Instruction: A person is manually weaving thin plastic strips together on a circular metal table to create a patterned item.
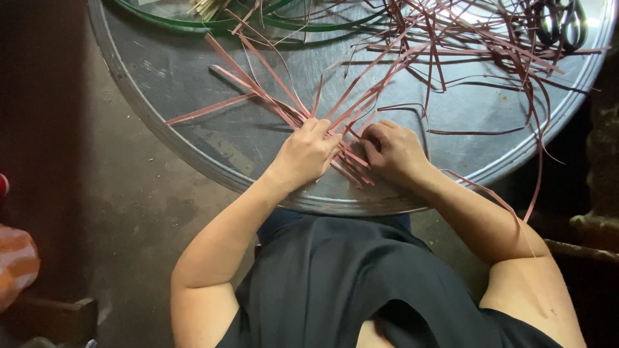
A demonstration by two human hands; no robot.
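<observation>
Left hand (308, 153) lay palm-down on the crossing red strips (351, 164) near the front rim of the round metal tray (193, 129); its fingers were flat and together, pressing the strips to the metal rather than gripping them. Right hand (391, 151) sat just beside it, knuckles up, fingers curled inward; its grip was closed on the strips at the crossing, fingertips hidden underneath. The two hands were nearly touching; the strips fanned out from between them, several running up and left across the tray, others up and right into a loose tangle of strips (464, 45); one long strip (516, 206) drooped over the tray's rim beside the right forearm. A green hoop (258, 22) lay at the tray's far edge, with a pale bundle of sticks (209, 8) inside it; dark scissors (561, 22) sat at the far right, partly under strips. An orange cloth (16, 261) lay on the floor at left.
</observation>
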